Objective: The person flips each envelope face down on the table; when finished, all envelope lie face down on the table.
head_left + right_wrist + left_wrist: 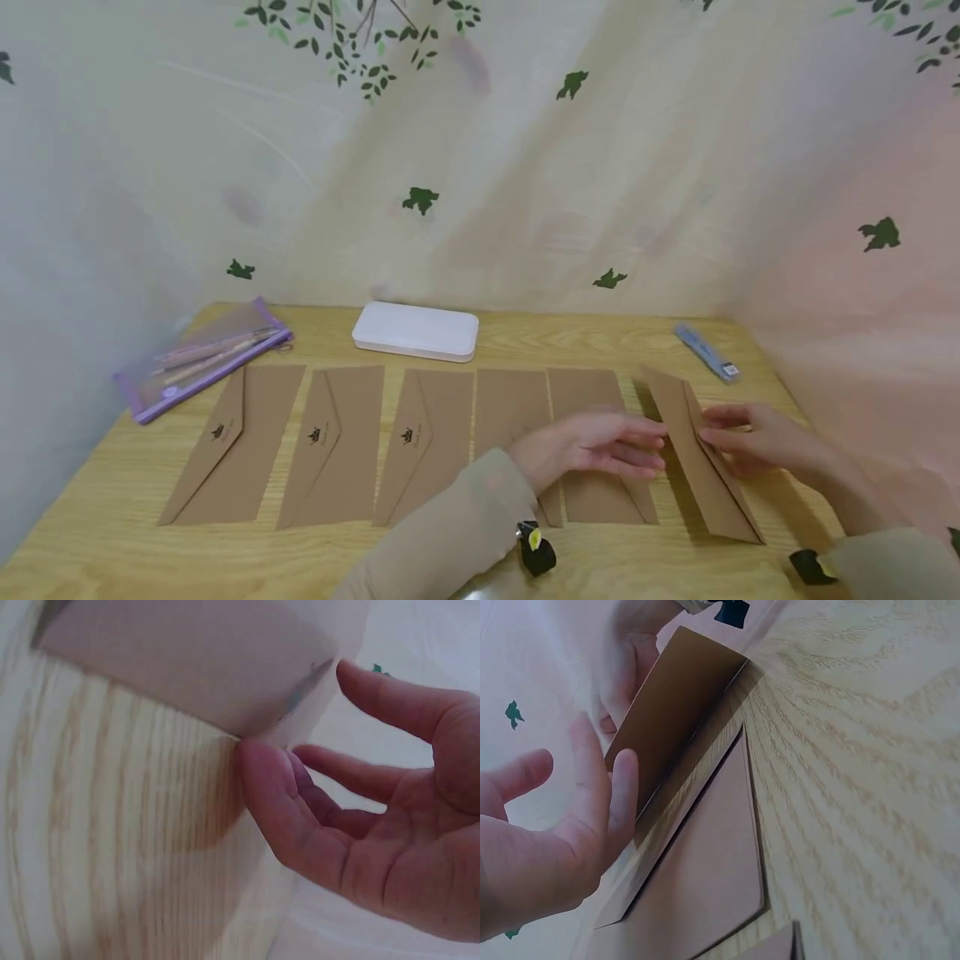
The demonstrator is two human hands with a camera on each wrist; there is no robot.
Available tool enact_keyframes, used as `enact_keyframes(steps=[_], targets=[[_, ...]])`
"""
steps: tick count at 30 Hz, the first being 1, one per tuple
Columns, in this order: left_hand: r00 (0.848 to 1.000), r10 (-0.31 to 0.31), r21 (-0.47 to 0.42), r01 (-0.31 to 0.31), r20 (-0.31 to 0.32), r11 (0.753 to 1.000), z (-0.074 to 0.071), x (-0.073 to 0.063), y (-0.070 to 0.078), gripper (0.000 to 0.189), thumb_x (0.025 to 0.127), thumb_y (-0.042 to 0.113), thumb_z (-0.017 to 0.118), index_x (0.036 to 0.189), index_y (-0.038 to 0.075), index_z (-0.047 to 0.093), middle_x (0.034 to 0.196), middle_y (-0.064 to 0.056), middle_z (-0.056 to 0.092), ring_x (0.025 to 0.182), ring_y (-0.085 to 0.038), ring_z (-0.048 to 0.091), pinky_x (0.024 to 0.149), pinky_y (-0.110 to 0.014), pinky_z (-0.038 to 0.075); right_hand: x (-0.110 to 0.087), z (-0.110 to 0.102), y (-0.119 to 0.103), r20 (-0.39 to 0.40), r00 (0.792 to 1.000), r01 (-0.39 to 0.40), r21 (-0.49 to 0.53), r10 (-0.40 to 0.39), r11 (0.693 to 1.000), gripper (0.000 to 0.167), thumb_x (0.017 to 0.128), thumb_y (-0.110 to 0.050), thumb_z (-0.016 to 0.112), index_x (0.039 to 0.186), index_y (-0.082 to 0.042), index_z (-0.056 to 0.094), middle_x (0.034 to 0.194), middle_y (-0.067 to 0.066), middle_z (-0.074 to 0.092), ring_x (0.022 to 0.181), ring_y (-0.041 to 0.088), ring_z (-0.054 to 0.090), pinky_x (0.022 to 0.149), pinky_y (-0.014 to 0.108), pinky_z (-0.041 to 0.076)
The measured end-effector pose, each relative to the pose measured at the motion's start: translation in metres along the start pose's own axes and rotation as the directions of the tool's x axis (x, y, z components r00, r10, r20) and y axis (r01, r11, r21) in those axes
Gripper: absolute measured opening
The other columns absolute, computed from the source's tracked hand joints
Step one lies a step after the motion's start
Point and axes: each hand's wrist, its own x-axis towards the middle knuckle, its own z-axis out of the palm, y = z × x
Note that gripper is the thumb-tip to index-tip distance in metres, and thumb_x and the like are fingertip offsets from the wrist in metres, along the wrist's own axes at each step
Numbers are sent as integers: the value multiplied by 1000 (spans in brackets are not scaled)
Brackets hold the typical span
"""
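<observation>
On my head feed, a brown envelope [693, 467] stood tilted on its long edge at four o'clock, on the wooden table [172, 558]. I saw the left hand [581, 446] between four and five, its fingers stretched toward that envelope's left face; whether they touched it, I couldn't tell. The right hand [772, 442] sat near four o'clock with its fingertips against the envelope's other side, but I couldn't make out whether it truly gripped. Five flat envelopes [258, 450] lay in a row from eight o'clock round to nearly five, partly under the left forearm. A white case [416, 329] lay just off centre toward eight, a purple-edged pouch [198, 358] near nine, and a slim blue case [701, 350] just past three. My left wrist feed had the left hand between eight and nine, fingers apart and barely bent, the raised envelope at eleven with the right hand behind it, and one flat envelope toward six. On my right wrist feed, the right hand reached in from four o'clock, fingers loosely curved, one tip at the lower edge of the raised envelope toward eleven.
</observation>
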Motion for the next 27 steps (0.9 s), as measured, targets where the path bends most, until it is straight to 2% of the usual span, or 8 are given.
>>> enact_keyframes(steps=[4, 7, 10, 16, 22, 27], targets=[[998, -28, -13, 28, 52, 1000, 5, 3, 0, 20, 103, 14, 61, 115, 0, 66, 112, -15, 69, 118, -41, 62, 102, -51, 51, -8, -7, -1, 108, 994, 16, 98, -27, 995, 71, 107, -27, 53, 150, 20, 21, 152, 41, 28, 130, 43, 49, 89, 47, 59], [996, -45, -22, 47, 79, 999, 7, 6, -1, 15, 104, 13, 58, 113, 2, 63, 112, -15, 68, 122, -45, 58, 104, -55, 47, -11, -11, 0, 157, 987, 8, 163, -34, 987, 71, 109, -26, 48, 152, 19, 14, 156, 41, 21, 136, 44, 42, 93, 49, 56], [995, -36, -25, 38, 89, 999, 8, 9, -2, 14, 104, 13, 57, 116, 4, 59, 114, -15, 67, 124, -47, 56, 105, -56, 46, -12, -12, 1, 166, 986, 3, 188, -34, 982, 70, 110, -27, 46, 154, 17, 13, 157, 39, 19, 135, 38, 46, 94, 49, 56], [997, -44, -40, 47, 58, 998, 7, 14, -6, 24, 104, 10, 57, 125, -1, 55, 115, -17, 67, 123, -47, 57, 105, -57, 46, -8, -11, 4, 181, 981, 24, 258, -72, 966, 66, 111, -24, 43, 155, 15, 12, 158, 38, 20, 131, 28, 52, 95, 52, 55], [997, -37, -33, 39, 74, 999, 7, 17, -7, 24, 105, 11, 56, 125, -1, 56, 115, -16, 68, 124, -47, 56, 105, -57, 45, -10, -8, 3, 178, 983, 5, 258, -53, 966, 66, 111, -26, 42, 156, 12, 12, 160, 36, 15, 133, 27, 50, 96, 52, 55], [996, -32, -41, 35, 79, 999, 4, 16, -8, 25, 105, 12, 56, 128, 0, 56, 114, -15, 68, 124, -46, 56, 105, -56, 45, -12, -1, -1, 161, 985, 18, 256, -61, 966, 67, 111, -26, 44, 157, 11, 14, 160, 35, 14, 130, 20, 52, 96, 52, 55]])
